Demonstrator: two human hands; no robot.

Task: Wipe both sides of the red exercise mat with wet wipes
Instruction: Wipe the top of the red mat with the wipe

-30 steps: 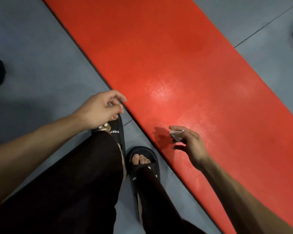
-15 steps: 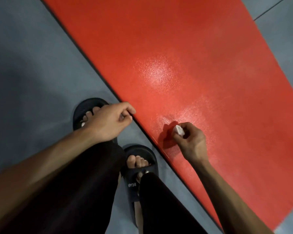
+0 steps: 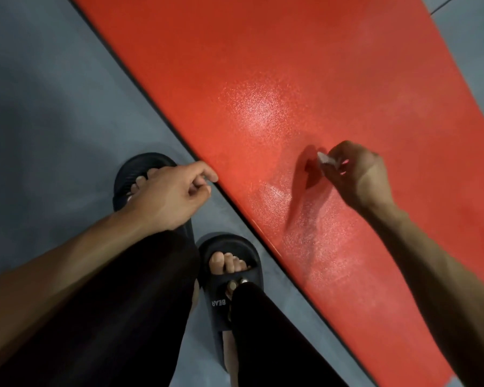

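- While the red exercise mat (image 3: 277,79) lies flat on the grey floor (image 3: 53,93) and runs slantwise across the view, its near long edge passes just beside the person's feet
- The right hand (image 3: 355,174) hovers over the mat, well inside that near edge, with its fingers (image 3: 344,166) curled together and pinching a small bunched white wet wipe (image 3: 325,158)
- The wipe sticks out past the fingertips towards the mat's surface; whether it touches the mat cannot be told, though the hand's shadow falls on the mat right beside it
- A paler sheen marks the mat below the right hand and forearm, and a bright glare spot sits on the mat above and to the left of the wipe
- The left hand (image 3: 169,196) is loosely curled, thumb and forefinger tips close together right at the mat's near edge; whether they pinch the edge cannot be told
- Two black slides stand on the floor next to the mat: the left slide (image 3: 140,169) partly under the left hand, the right slide (image 3: 227,275) nearer the mat edge, with "BEAR" on its strap
- Dark trousers (image 3: 109,317) cover both legs
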